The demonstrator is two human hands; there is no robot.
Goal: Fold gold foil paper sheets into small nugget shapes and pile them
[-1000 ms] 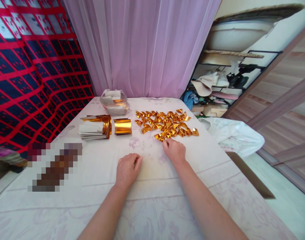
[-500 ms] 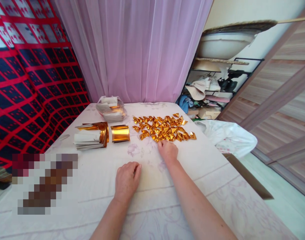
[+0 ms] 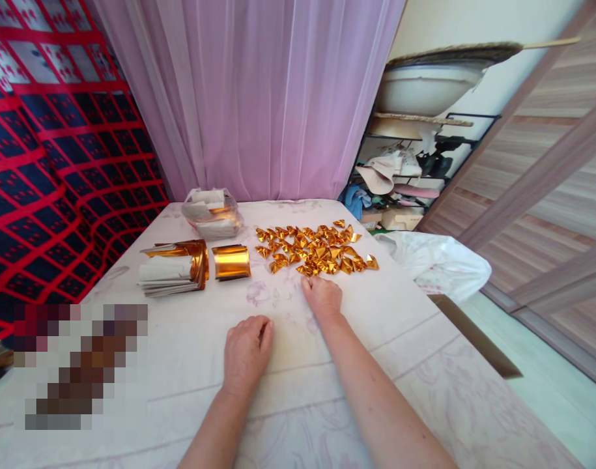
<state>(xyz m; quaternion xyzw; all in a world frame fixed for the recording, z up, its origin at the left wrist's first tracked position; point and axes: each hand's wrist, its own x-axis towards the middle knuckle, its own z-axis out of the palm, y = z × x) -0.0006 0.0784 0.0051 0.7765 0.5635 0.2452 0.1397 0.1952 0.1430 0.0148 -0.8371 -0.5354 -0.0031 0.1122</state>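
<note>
My left hand (image 3: 247,348) rests on the flowered tablecloth, fingers curled inward and thumb along the side; nothing shows in it. Farther forward, my right hand (image 3: 323,297) lies closed on the cloth, knuckles up, with no object visible in it. Its palm side is hidden. Just beyond its knuckles spreads a pile of shiny gold folded paper pieces (image 3: 322,251), with a small gap between. Left of the pile lies a small stack of gold foil sheets (image 3: 232,262). A thicker stack of foil-backed paper (image 3: 168,268), white edges fanned, sits beside it.
Behind the stacks stands a clear plastic bag (image 3: 212,213) with more paper inside. A purple curtain (image 3: 258,98) hangs at the table's far edge. On the right are a shelf rack (image 3: 400,176), a white plastic bag (image 3: 439,264) and a wooden door (image 3: 537,169).
The whole view has shifted slightly to the left. My right hand has drawn back a little from the gold pieces. My left hand stays in the same resting pose.
</note>
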